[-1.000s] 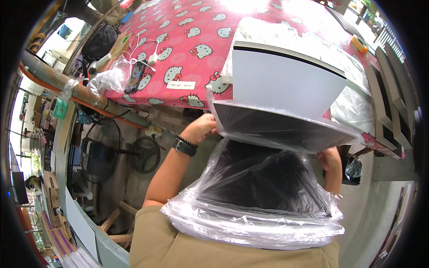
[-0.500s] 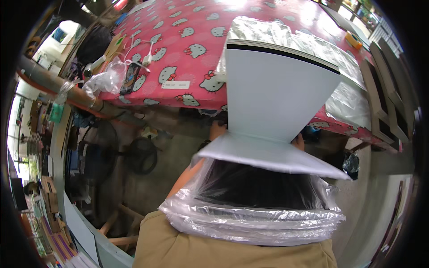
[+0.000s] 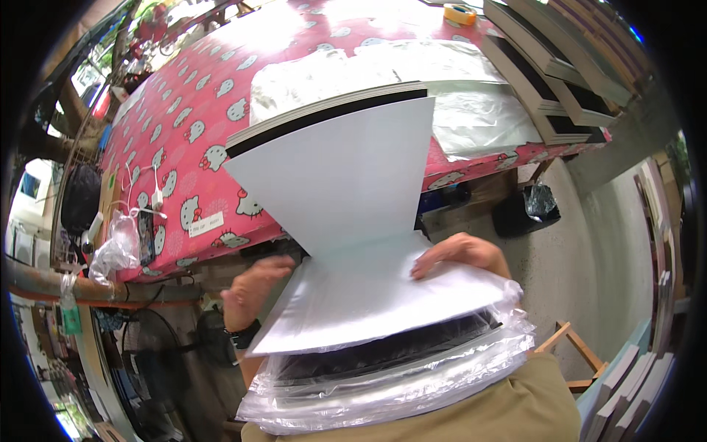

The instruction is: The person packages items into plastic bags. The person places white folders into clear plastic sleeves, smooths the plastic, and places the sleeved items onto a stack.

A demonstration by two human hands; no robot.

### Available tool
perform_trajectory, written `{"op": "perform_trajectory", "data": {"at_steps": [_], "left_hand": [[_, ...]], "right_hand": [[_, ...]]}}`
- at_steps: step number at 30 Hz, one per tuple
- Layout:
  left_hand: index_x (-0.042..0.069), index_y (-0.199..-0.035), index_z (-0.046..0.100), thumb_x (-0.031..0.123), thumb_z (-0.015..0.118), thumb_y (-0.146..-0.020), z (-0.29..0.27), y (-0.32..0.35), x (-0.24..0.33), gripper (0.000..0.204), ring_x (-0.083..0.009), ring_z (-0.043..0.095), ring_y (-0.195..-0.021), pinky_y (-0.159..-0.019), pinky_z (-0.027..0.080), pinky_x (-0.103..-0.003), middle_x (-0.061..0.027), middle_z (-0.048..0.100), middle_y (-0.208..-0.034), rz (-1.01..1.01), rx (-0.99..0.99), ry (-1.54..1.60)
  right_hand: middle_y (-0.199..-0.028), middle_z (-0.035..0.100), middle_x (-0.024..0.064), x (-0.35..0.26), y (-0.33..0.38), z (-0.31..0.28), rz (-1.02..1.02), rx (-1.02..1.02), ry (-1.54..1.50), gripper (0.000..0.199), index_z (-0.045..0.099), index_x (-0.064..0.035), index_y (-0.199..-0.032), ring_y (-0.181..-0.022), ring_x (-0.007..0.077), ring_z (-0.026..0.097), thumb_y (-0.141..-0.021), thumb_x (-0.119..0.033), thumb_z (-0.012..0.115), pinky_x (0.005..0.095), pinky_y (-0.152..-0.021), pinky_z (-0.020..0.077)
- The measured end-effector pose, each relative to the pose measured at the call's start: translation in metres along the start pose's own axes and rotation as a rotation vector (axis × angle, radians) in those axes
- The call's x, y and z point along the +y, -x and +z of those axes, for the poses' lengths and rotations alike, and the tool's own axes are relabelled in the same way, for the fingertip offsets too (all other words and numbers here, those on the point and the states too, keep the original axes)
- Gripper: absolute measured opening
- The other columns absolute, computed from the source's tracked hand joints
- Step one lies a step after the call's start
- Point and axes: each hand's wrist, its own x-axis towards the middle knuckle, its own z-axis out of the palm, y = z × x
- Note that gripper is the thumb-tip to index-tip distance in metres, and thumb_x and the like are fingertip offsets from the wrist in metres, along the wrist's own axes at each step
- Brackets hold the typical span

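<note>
A stack of flat white boards (image 3: 346, 169) with a black strip and layered far edge slopes up from my lap onto the table edge. Its near end meets a white sheet in a clear bag (image 3: 368, 306) that lies over my lap. Beneath are several plastic-wrapped packs (image 3: 398, 398) with a black surface showing. My left hand (image 3: 254, 291), slightly blurred, is off the sheet's left side, fingers apart and holding nothing. On the right, my right hand (image 3: 468, 254) rests over the sheet's edge with its fingers stretched out.
Clear plastic bags (image 3: 479, 121) lie on the pink patterned tablecloth (image 3: 184, 158). Stacked boards (image 3: 545, 81) stand at the table's right, near an orange tape roll (image 3: 460, 13). A phone (image 3: 146, 237) and white cable sit at left. A black bin (image 3: 526, 214) stands beneath the table's right end.
The view has swung right. Both hands have come up from beneath the boards to the sides of the white sheet, which now lies lower and flatter over the packs.
</note>
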Motion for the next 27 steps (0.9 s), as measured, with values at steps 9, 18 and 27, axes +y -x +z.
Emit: {"op": "perform_trajectory", "data": {"at_steps": [9, 18, 27], "left_hand": [[-0.004, -0.116, 0.046, 0.023, 0.045, -0.086, -0.032, 0.005, -0.124, 0.04, -0.0217, 0.036, -0.117, -0.098, 0.025, -0.031, -0.0135, 0.041, -0.125, -0.549, -0.08, -0.269], [-0.004, -0.117, 0.043, 0.016, 0.044, -0.083, -0.048, 0.003, -0.16, 0.039, -0.0189, 0.04, -0.112, -0.096, 0.027, -0.028, -0.0111, 0.045, -0.119, -0.555, 0.048, -0.053], [-0.003, -0.109, 0.051, 0.016, 0.045, -0.084, -0.056, 0.007, -0.169, 0.032, -0.0182, 0.044, -0.107, -0.093, 0.031, -0.027, -0.011, 0.049, -0.115, -0.499, 0.065, -0.169]], "right_hand": [[-0.073, 0.063, 0.0086, 0.01, -0.024, -0.076, 0.055, 0.843, 0.644, 0.016, 0.063, 0.0004, -0.081, -0.065, 0.0156, 0.058, -0.075, -0.015, 0.062, 0.0256, -0.062, 0.0452], [-0.076, 0.059, 0.0087, -0.003, -0.027, -0.189, 0.112, 1.282, 1.429, 0.017, 0.058, -0.0002, -0.081, -0.069, 0.0257, 0.055, -0.072, -0.015, 0.061, 0.0339, -0.066, 0.0438], [-0.079, 0.057, 0.0037, -0.009, -0.004, -0.233, -0.215, 1.428, 0.123, 0.013, 0.056, -0.0033, -0.09, -0.062, 0.0117, 0.055, -0.08, -0.001, 0.046, 0.0247, -0.054, 0.0469]]}}
